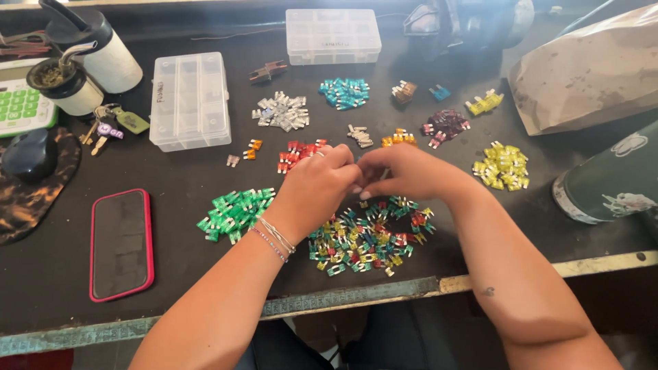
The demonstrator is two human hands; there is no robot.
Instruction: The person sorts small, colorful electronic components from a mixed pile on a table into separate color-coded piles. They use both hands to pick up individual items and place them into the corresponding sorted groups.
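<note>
our left hand (317, 183) and our right hand (404, 173) meet fingertip to fingertip above the mixed heap of small multicoloured plastic blade fuses (367, 236), which lies on the black worktop (185, 226) near its front edge. the fingers of both hands are bunched together where they meet, pinched as if on something tiny, but we cannot tell what sits between them, nor which way it points. the heap itself has its long axis running left to right, parallel with the worn metal edge strip (343, 298), and its fuses lie every which way.

around the hands we see sorted piles: green fuses (233, 211) to the left, red fuses (296, 155) just behind our left hand and partly hidden by it, orange fuses (398, 138) behind our right hand, yellow fuses (502, 165) to the right, and further back clear grey fuses (281, 111), teal fuses (344, 92) and dark purple fuses (444, 124). two clear plastic compartment boxes stand with lids shut, one (188, 99) at left with its long side running away from us, the other (332, 35) at the back lying crosswise. a red-cased phone (122, 243) lies screen up at left, well apart from the heap. a bunch of keys (110, 125), a dark computer mouse (27, 154) and a brown paper bag (589, 68) lie out at the margins.
</note>
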